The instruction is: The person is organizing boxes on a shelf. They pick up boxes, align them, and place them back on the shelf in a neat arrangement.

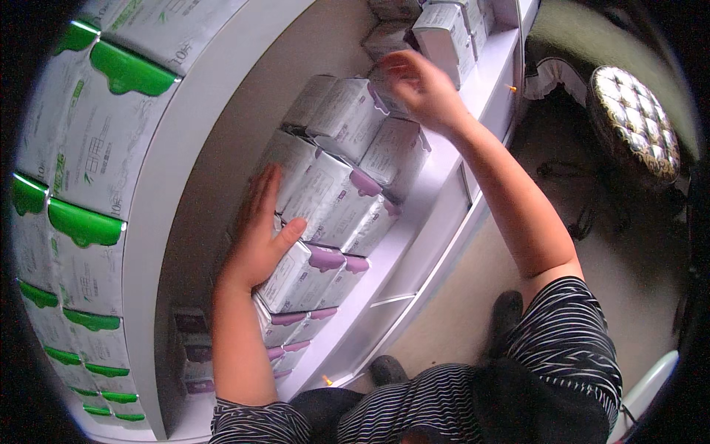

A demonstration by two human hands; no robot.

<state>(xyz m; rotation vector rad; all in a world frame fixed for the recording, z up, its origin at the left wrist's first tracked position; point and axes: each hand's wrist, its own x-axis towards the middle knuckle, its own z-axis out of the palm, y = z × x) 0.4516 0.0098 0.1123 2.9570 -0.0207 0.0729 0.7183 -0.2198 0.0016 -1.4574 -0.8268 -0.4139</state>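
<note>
My left hand (258,238) is spread against the side of the stacked white packs, thumb apart from the fingers. Beside its thumb is a white pack with a purple flap (327,258); another such pack (316,188) lies just above. Over the far end of the stack hovers my right hand (416,86), blurred, its fingers curved and apart. I see nothing held in it. Partly hidden below it is a pack with a purple edge (349,114). Whether the right fingertips touch a pack cannot be told.
The packs stand on a white shelf (383,244). An upper shelf board (158,183) at left carries white packs with green flaps (86,222). More white packs (444,39) stand farther along. A tufted round stool (635,122) is at right, and an orange key-like piece (328,381) sits low on the cabinet.
</note>
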